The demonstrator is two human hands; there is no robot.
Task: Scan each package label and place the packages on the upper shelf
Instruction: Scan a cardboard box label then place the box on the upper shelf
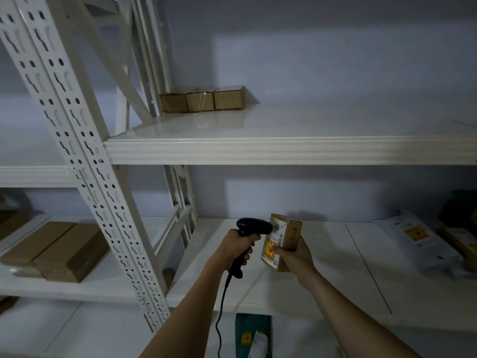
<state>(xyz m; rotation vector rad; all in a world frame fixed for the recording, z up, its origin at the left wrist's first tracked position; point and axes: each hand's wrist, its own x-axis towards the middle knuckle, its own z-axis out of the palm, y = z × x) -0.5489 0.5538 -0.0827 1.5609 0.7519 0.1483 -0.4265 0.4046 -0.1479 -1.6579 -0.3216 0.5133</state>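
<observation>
My right hand (296, 254) holds a small cardboard package (289, 233) upright above the lower shelf, its white label with a yellow-and-red sticker turned to the left. My left hand (240, 245) grips a black corded barcode scanner (254, 227), whose head almost touches the label. The upper shelf (284, 151) carries three small cardboard boxes (202, 100) side by side at its back left corner.
A perforated white upright (85, 161) stands at the left. Large cardboard boxes (56, 250) lie on the neighbouring lower shelf. A white mailer bag (423, 241) and brown parcels sit at the right of the lower shelf (335, 280). A green packet (254, 334) lies below.
</observation>
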